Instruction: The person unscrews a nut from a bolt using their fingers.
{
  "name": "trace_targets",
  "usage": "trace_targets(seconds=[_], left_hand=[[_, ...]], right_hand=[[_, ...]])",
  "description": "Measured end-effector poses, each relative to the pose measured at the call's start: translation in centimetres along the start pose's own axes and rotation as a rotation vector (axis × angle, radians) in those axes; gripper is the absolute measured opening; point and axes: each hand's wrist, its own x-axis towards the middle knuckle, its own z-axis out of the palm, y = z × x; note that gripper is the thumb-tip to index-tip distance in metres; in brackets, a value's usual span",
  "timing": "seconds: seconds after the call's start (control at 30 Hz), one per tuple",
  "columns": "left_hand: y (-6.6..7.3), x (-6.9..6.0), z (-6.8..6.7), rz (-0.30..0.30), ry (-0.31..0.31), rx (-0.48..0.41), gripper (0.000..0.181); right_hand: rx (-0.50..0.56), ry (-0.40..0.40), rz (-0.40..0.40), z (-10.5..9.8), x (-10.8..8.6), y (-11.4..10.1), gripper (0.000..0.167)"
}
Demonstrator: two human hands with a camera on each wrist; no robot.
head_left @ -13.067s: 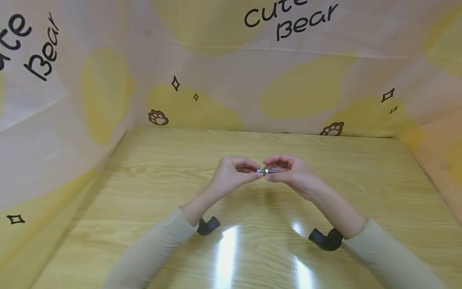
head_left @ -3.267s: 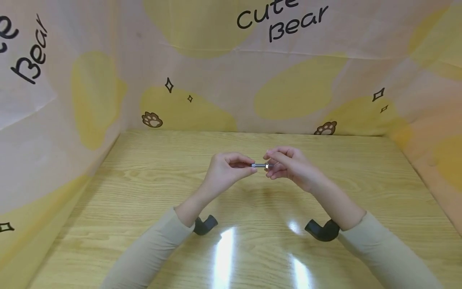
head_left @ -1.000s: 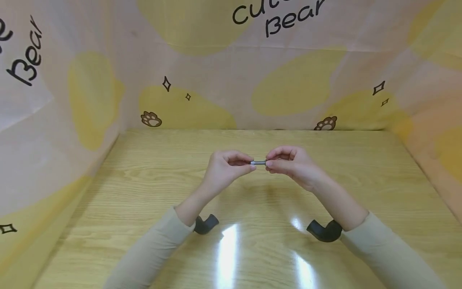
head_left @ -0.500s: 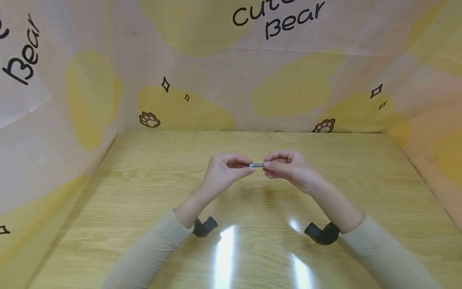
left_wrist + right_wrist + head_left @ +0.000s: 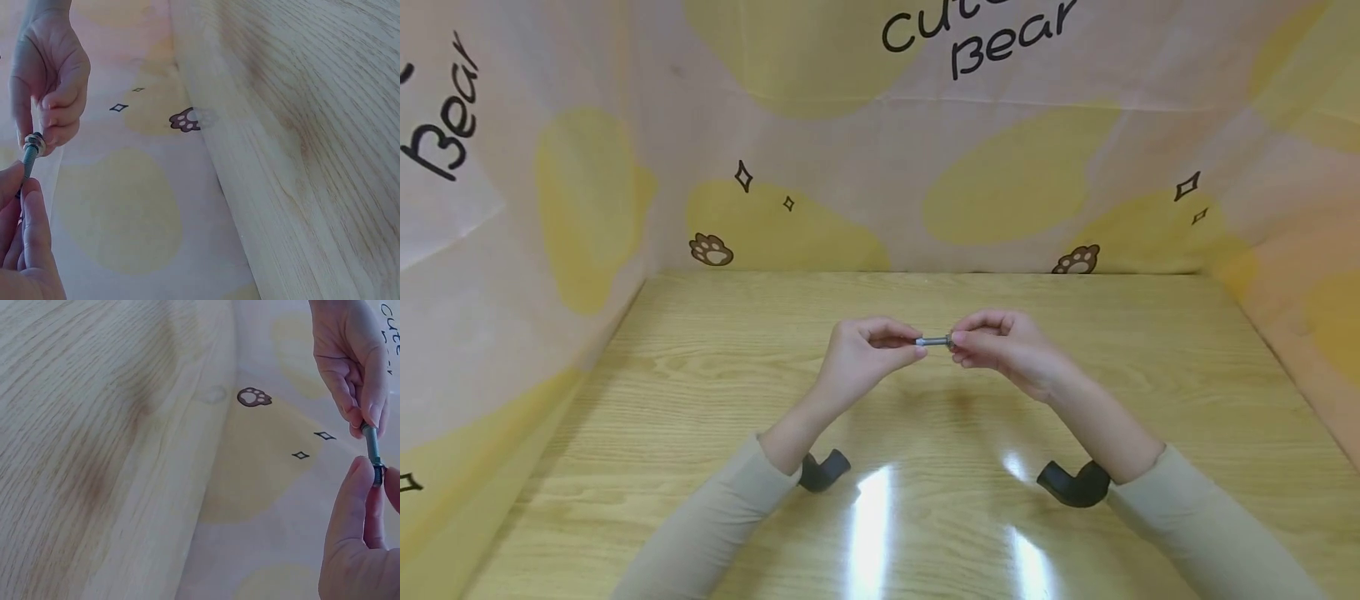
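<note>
Yellow patches mark the pale cloth wall (image 5: pixel 591 208) that stands along the left side of a wood-grain tabletop (image 5: pixel 737 333). Over the table's left part comes a light sleeve (image 5: pixel 707 517), and beside its cuff, under the wrist, sits a curved black piece (image 5: pixel 825 472). From that cuff the left hand (image 5: pixel 861 354) reaches inward, its thumb and fingertips pinching the left end of a slim metal bolt (image 5: pixel 934 341); the fingers cover most of that end. Rightward of this pinch the bolt's shank shows bare, lying nearly level across the gap between the two hands and held up off the wood. Toward its right end a metal nut (image 5: pixel 951 341) sits around the shank, partly hidden by the right thumb. There the right hand (image 5: pixel 1003 350) grips: the right wrist view shows thumb and finger on either side of the nut, with the bolt's threaded end between them. The right hand's other fingers are bent close by. Farther right, a second curved black piece (image 5: pixel 1075 485) sits under that wrist, touching the right sleeve (image 5: pixel 1202 517), which runs down toward the lower right corner.
</note>
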Motion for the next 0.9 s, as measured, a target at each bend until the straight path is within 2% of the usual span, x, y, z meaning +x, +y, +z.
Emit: trace_targets(seconds=[0.17,0.3,0.4,0.67,0.9], left_hand=[[0.08,0.09,0.07,0.015,-0.008,0.001,0.016],[0.08,0.07,0.15,0.017,-0.005,-0.002,0.015],[0.08,0.08,0.29,0.017,-0.008,-0.006,0.015],[0.16,0.09,0.25,0.013,-0.015,0.003,0.015],[0.03,-0.14,0.26,-0.018,-0.013,-0.009,0.016]], right_hand=[[0.002,-0.007,-0.02,-0.2,-0.27,-0.28,0.017],[0.019,-0.012,0.005,-0.08,-0.26,-0.4,0.01],[0.006,-0.002,0.026,-0.06,-0.22,-0.37,0.012],[-0.07,-0.034,-0.035,-0.23,-0.13,-0.3,0.02],[-0.027,-0.04,-0.007,0.05,0.17,-0.38,0.015]])
